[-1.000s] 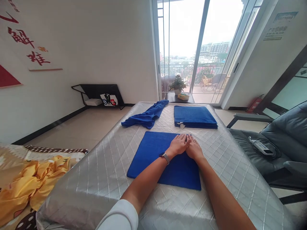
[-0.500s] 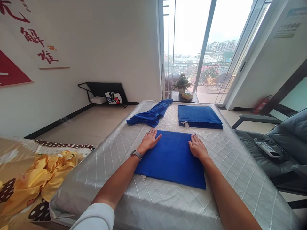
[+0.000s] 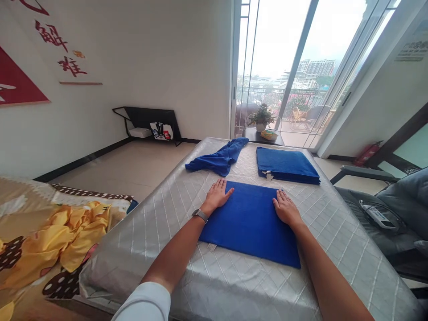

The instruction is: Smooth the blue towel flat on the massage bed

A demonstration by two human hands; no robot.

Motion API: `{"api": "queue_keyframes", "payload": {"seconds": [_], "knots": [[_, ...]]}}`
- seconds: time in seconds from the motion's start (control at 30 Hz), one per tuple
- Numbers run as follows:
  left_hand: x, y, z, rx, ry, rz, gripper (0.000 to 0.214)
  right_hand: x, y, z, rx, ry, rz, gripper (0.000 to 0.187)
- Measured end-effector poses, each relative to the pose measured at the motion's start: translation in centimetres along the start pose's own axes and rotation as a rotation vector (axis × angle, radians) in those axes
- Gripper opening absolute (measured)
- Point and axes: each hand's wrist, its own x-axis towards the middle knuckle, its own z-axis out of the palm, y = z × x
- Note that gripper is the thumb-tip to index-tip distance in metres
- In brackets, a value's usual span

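A: What lies nearest?
B: A silvery, quilted mattress [image 3: 240, 290]. On it, roughly midway between its left and right edges and back from the near edge, lies a blue cloth [image 3: 254, 225].

A: How does the cloth look?
B: Deep blue, smooth and flat, four-sided, with straight edges. A white tag [image 3: 211, 246] sticks out beside its near left corner.

A: And the fingers?
B: The left hand [image 3: 217, 196] rests palm down at the cloth's far left corner, fingers straight and close together, thumb spread wide. The right hand [image 3: 287, 208] lies flat at the far right corner, thumb slightly apart. Both touch the cloth; neither is closed around it.

A: Beyond them?
B: A crumpled cloth [image 3: 220, 159] near the mattress's far left corner, and a neat blue stack [image 3: 287, 165] by its far right one.

A: Any containers?
B: Past the far left corner, a printed white bag [image 3: 162, 132], contents hidden. Beyond the far edge, a pot [image 3: 260, 128] holding a leafy plant [image 3: 262, 115].
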Motion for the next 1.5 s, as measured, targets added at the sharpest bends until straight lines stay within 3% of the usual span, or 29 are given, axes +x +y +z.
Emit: {"api": "queue_keyframes", "payload": {"seconds": [0.2,0.37,0.57,0.73,0.8,0.9,1.07,1.17,1.3,1.5], "knots": [[-0.3,0.6,-0.7,0.094,-0.007,-0.002,0.083,-0.4,-0.6,-0.8,-0.059,0.032,0.006,0.064],[-0.4,0.7,-0.7,0.094,-0.001,-0.007,0.081,-2.5,-1.5,-1.6,-0.114,0.096,-0.016,0.062],[-0.3,0.7,-0.5,0.113,0.006,-0.003,0.08,-5.2,-2.1,-0.4,-0.033,0.04,0.024,0.066],[-0.7,1.1,-1.7,0.165,0.073,-0.006,0.078,-5.5,-2.2,0.2,-0.004,0.029,0.047,0.067],[-1.2,2.5,-2.3,0.182,0.104,0.031,0.077,-5.4,-2.4,0.0,0.004,0.03,0.054,0.066],[-2.5,6.7,-2.1,0.159,0.084,0.191,0.077,-5.5,-2.6,-0.2,0.019,0.026,0.071,0.066],[-5.0,15.9,0.8,0.073,0.027,0.52,0.074,-5.8,-2.7,-0.5,0.002,0.015,0.06,0.064],[-5.4,18.3,2.3,0.041,-0.023,0.541,0.074,-6.0,-2.6,-0.6,-0.015,0.0,0.052,0.062],[-5.4,16.5,2.5,0.035,-0.08,0.466,0.078,-6.0,-2.8,-0.8,-0.004,0.015,0.061,0.064],[-6.6,8.6,-0.5,0.093,-0.146,0.283,0.081,-5.7,-2.9,-0.7,0.02,0.013,0.075,0.065]]}}
